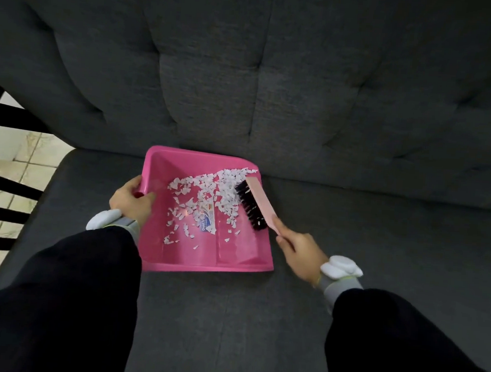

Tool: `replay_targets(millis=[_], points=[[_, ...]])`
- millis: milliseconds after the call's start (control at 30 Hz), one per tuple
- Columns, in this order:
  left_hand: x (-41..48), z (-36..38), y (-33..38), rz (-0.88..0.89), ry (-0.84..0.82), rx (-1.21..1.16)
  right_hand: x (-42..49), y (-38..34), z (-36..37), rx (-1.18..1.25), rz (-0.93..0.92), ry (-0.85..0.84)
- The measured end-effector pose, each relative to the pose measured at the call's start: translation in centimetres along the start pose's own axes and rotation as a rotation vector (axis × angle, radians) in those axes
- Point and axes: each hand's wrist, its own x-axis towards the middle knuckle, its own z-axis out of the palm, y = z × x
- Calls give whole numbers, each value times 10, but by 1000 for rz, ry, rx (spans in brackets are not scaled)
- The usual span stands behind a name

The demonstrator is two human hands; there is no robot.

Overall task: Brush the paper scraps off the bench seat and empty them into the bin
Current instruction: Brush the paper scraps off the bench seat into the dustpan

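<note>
Right hand (298, 251) clamped on brush (254, 206), left hand (131, 200) on dustpan (179, 164) handle. Could spill scraps (224, 184) if tipped toward open lip when lifting.

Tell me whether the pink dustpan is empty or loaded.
Loaded: white paper scraps lie scattered across the dustpan floor, heaped by the brush bristles.

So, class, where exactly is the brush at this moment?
In the head view the brush is near mid-frame, gripped by the right hand, its bristles at the right edge of the pink dustpan, against the paper scraps.
</note>
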Motion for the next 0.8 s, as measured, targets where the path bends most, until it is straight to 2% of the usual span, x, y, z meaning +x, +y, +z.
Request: replay_targets(millis=[67,167,367,633,733,800], points=[[0,0,-3,-2,-18,-12,-10,10,1,84,10,101],[-3,2,-8,10,-46,-15,-33,40,-11,135,134,312],[-28,-3,-28,43,-86,17,-91,95,-34,56,376,476],[-85,4,-47,52,-87,8,-126,90,-2,-35,477,414],[-92,8,-51,45,-83,-5,-144,75,38,-40,334,374],[-93,9,-49,50,-83,0,-153,62,57,29,202,279]])
